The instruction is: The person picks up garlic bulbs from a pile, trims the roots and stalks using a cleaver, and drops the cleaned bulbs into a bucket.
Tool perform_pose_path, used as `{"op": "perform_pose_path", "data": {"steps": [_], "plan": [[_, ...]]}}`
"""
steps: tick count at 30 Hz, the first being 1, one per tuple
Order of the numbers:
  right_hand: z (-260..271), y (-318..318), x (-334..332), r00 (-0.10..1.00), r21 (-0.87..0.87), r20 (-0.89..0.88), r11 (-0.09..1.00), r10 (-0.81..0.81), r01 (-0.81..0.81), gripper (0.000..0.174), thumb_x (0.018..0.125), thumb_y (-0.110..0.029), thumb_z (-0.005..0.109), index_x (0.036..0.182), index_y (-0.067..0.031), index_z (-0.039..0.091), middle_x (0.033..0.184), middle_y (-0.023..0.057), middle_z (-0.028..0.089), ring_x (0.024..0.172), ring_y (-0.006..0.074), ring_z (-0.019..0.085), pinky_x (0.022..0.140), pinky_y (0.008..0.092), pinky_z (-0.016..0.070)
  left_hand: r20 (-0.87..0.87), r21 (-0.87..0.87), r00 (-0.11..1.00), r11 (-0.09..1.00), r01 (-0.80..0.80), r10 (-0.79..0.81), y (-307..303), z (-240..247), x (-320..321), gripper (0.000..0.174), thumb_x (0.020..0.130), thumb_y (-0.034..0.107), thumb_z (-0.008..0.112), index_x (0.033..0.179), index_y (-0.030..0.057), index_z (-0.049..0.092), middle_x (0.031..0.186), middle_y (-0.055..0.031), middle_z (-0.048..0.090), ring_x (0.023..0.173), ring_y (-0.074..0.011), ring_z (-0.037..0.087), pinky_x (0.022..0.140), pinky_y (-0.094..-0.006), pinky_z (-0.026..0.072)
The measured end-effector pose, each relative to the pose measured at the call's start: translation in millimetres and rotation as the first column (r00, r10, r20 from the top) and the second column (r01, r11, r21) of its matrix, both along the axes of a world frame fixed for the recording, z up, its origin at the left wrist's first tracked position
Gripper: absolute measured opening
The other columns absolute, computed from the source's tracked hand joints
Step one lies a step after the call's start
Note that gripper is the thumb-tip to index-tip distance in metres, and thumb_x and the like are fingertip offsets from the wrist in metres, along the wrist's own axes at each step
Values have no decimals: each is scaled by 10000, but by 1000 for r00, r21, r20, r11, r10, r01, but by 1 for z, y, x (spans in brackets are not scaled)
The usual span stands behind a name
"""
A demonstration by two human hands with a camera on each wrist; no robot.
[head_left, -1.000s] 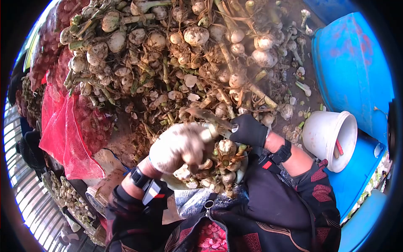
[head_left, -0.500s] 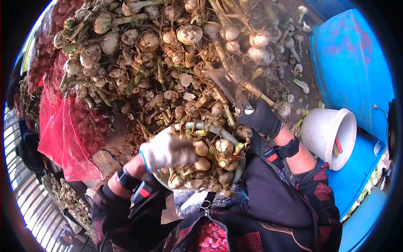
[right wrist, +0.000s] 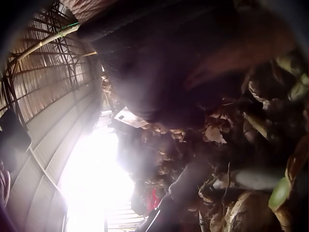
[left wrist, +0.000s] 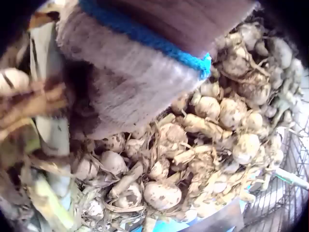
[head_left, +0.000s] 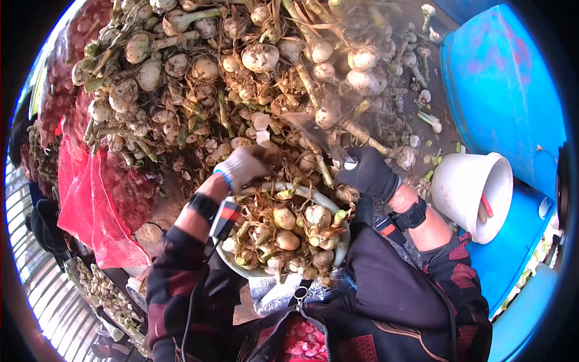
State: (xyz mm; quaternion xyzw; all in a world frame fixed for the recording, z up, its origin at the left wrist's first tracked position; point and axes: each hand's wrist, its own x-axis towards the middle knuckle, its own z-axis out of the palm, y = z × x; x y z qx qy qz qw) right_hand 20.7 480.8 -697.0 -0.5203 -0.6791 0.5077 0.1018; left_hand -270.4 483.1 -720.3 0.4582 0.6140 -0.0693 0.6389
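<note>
My left hand (head_left: 244, 166), in a white knitted glove with a blue cuff, reaches over the far rim of a pale bucket (head_left: 342, 244) into the heap of garlic (head_left: 205, 69). Its fingertips blur against the brown stalks, and I cannot tell whether they hold anything. The left wrist view shows the glove's back (left wrist: 140, 82) above the bulbs. In its black glove, my right hand (head_left: 369, 174) grips a knife (head_left: 313, 133), the broad blade pointing up and left over the heap. Trimmed garlic bulbs (head_left: 286, 239) fill the bucket at my lap.
A red mesh sack (head_left: 96, 205) lies at the left. To the right, a white bucket (head_left: 461, 187) with a red-handled item inside tips sideways beside a large blue tub (head_left: 500, 90). Loose bulbs and stalk ends lie on the ground (head_left: 437, 96) between heap and tub.
My left hand has gone from the bucket's middle, over the bulbs there, forward to the heap. The knife hand moved right, away from the bucket, then stayed there.
</note>
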Motion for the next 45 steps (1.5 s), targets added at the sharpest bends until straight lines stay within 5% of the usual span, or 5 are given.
{"op": "perform_pose_path", "data": {"steps": [21, 25, 29, 41, 45], "plan": [[34, -4, -33, 957, 572, -9, 786, 290, -233, 236, 685, -251, 725, 746, -65, 595, 689, 132, 553, 633, 350, 579, 524, 412, 461, 787, -77, 418, 745, -663, 454, -48, 78, 17, 673, 776, 47, 701, 1348, 2, 350, 1204, -96, 589, 1120, -164, 566, 953, -305, 462], [40, -1, -35, 963, 616, -46, 767, 265, -181, 272, 680, -277, 737, 734, -60, 582, 677, 122, 541, 614, 348, 567, 520, 407, 454, 99, 588, 984, 807, 65, -151, -76, 36, -10, 737, 809, 169, 708, 1387, -2, 284, 1221, -95, 577, 1077, -197, 578, 933, -317, 463], [37, -4, -35, 958, 577, -60, 793, 280, -195, 286, 655, -272, 747, 727, -59, 571, 680, 125, 540, 617, 350, 566, 519, 405, 451, 691, 117, 601, 758, -642, 402, -81, 51, 19, 708, 835, 166, 675, 1393, -14, 279, 1162, -101, 600, 1045, -189, 575, 910, -310, 464], [9, -6, -26, 956, 608, -68, 772, 286, -188, 221, 695, -266, 686, 777, -76, 611, 731, 133, 590, 675, 338, 615, 576, 406, 496, 105, 793, 989, 609, -18, -108, -77, 70, 25, 471, 732, 166, 706, 1166, 27, 589, 1148, -117, 594, 1038, -263, 569, 881, -336, 459], [-26, -10, -1, 999, 526, 35, 849, 39, -52, 138, 646, -138, 684, 688, -52, 584, 636, 154, 560, 600, 352, 577, 545, 403, 460, 559, 313, 829, 926, -210, -1, -36, 136, 39, 730, 450, 104, 837, 1134, 45, 587, 951, -52, 659, 837, -155, 596, 818, -287, 478]]}}
